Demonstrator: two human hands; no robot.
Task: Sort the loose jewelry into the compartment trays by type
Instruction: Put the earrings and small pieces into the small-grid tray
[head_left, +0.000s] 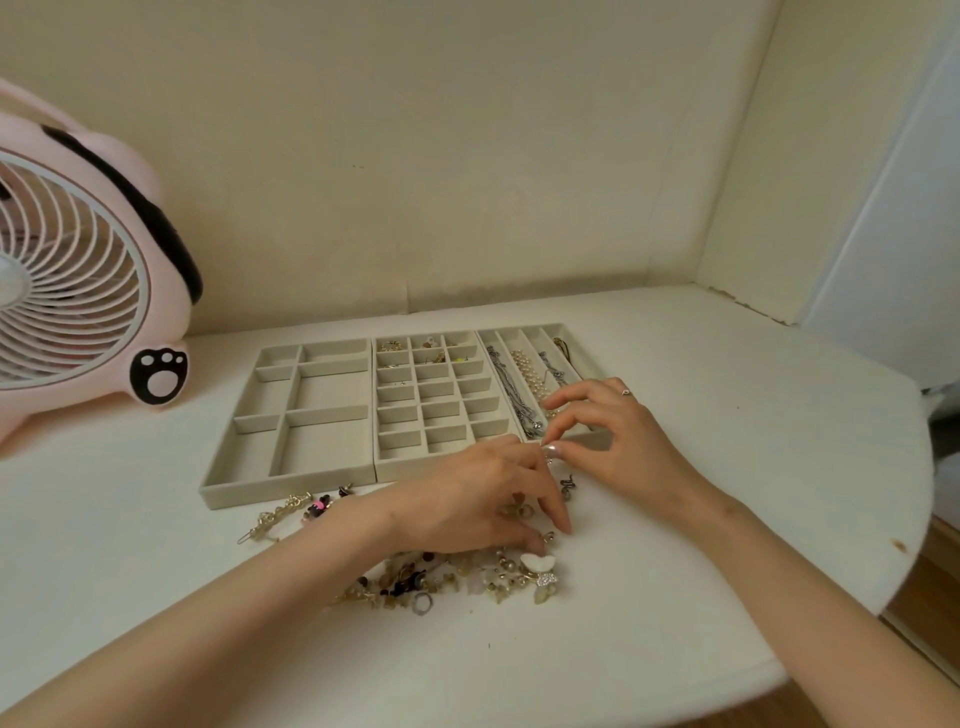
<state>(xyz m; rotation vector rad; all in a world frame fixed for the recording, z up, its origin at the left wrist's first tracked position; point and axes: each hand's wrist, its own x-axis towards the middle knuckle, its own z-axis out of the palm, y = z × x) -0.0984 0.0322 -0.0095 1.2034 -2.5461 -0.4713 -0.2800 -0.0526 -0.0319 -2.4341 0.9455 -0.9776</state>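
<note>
We find the right hand (613, 436) pinching a small silvery piece (549, 451) at the front edge of the necklace tray (519, 329). The left hand (483, 493) meets it, apparently steadying it for identification; we cannot tell its grip. The loose jewelry (467, 577) lies heaped before the trays.

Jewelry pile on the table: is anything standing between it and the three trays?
No barrier shows. The pile lies just in front of the open trays; only the left hand reaches over its far edge, meeting the right hand at the trays' front rim.
</note>
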